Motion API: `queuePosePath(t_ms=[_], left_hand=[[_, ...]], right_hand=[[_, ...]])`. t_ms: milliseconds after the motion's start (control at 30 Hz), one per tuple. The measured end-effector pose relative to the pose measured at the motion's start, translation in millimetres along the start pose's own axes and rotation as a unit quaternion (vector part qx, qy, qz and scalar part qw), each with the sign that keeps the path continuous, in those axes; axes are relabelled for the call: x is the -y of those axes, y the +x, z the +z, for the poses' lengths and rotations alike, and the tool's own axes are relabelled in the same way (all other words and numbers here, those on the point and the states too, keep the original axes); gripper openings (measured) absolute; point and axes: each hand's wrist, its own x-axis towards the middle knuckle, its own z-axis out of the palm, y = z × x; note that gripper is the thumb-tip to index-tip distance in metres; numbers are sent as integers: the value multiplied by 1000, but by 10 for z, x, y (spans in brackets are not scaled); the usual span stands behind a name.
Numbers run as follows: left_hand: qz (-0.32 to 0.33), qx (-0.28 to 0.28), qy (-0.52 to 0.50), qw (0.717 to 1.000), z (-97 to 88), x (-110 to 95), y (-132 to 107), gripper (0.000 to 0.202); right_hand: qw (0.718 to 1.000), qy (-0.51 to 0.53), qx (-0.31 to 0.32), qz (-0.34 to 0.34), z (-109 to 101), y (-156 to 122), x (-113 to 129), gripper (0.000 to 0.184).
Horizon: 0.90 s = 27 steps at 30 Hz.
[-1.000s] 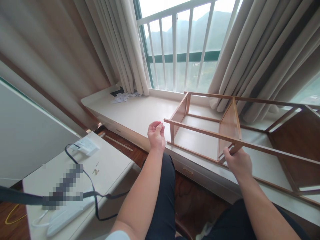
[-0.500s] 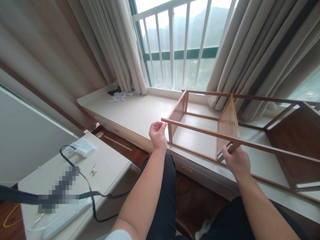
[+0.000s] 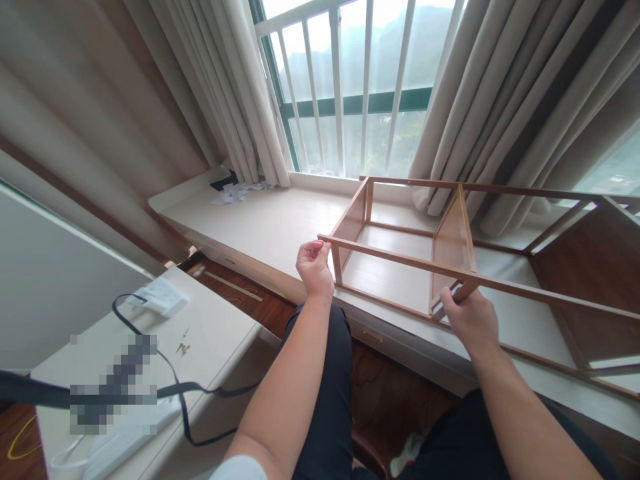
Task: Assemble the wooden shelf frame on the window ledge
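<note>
A brown wooden shelf frame (image 3: 400,257) lies on its side on the white window ledge (image 3: 270,223). My left hand (image 3: 314,267) is at the frame's left end, fingers curled in a pinch against the tip of the front rail; what it pinches is too small to make out. My right hand (image 3: 470,319) is closed round a short wooden slat (image 3: 463,293) at the foot of the frame's middle divider panel (image 3: 447,257). Both forearms reach forward over my knees in dark trousers.
A white side table (image 3: 210,333) at left carries a white power strip (image 3: 160,295), a black cable (image 3: 175,387) and a few small screws (image 3: 183,347). Crumpled paper (image 3: 233,193) lies in the ledge's far corner. Curtains flank the barred window. Dark wood floor lies below.
My left hand has moved right until its fingertips meet the frame's left rail end. The right hand keeps its hold on the slat. The view has shifted slightly.
</note>
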Motion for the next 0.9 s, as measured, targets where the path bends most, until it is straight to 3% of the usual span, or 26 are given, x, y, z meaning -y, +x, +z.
queuePosePath(t_ms=[300,567,700,900], left_hand=[[-14,26,30,999,-53,48,72,33],[-97,14,52,994,-111,11,111,53],[-140,45,58,987,-135,11,143,55],[-153,85,28,984,-127,5,164,57]], right_hand=[[1000,8,-8,-4,-1,-13,-11,37],[1000,5,-16,-14,5,-11,-21,36],[1000,5,-9,-14,4,-11,-28,35],[999,38,-11,-27,9,-8,-54,34]])
